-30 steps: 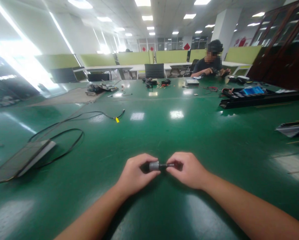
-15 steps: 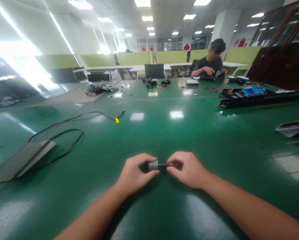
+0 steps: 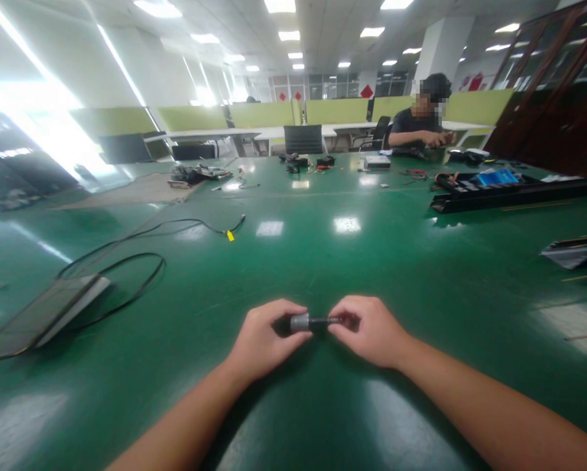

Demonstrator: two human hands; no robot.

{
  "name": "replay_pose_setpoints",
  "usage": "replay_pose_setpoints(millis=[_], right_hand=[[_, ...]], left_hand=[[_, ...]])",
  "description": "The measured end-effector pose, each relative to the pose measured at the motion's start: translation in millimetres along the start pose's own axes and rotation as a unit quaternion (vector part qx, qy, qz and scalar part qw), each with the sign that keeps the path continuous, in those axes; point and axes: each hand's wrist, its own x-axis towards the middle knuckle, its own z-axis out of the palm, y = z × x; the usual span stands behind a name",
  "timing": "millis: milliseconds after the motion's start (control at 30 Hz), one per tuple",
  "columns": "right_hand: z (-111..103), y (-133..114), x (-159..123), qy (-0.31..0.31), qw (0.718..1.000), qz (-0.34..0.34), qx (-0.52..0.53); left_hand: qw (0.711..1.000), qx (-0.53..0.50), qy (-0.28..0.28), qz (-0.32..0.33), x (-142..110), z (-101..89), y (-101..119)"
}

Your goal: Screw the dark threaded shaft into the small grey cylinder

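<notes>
Two-handed hold on a small cylindrical part (image 3: 300, 322), seen from the head cam; landmark = yellow tag (image 3: 230, 235) on a thin dark cable (image 3: 190, 220). The part, w/ gray barrel & thin black shaft, lies approx. horiz., nearer the viewer than the tag & to its right. L hand (image 3: 268, 337): thumb & forefinger closed abt the gray barrel. R hand (image 3: 364, 330): fingertips pinching the shaft's free end; hands face each other, a short stretch of shaft exposed btwn them. Contact btwn part & green table (image 3: 293, 261): cannot tell.

Nearer than the tag & to its left: a flat gray panel (image 3: 42, 314). Beyond the tag, slightly left: a heap of mixed parts (image 3: 197, 173). Beyond it, well right: a gray box (image 3: 376, 162), a long black channel (image 3: 509, 193), & a co-worker (image 3: 413, 127) in a dark shirt, hands together, contents unclear.
</notes>
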Motion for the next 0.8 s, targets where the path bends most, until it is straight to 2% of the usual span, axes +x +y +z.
replay_pose_setpoints(millis=[800], right_hand=[[-1.2,1.6,1.4,-0.002,1.000,0.009,-0.004]], left_hand=[[1.000,0.014,0.002,-0.005,1.6,-2.9,-0.5]])
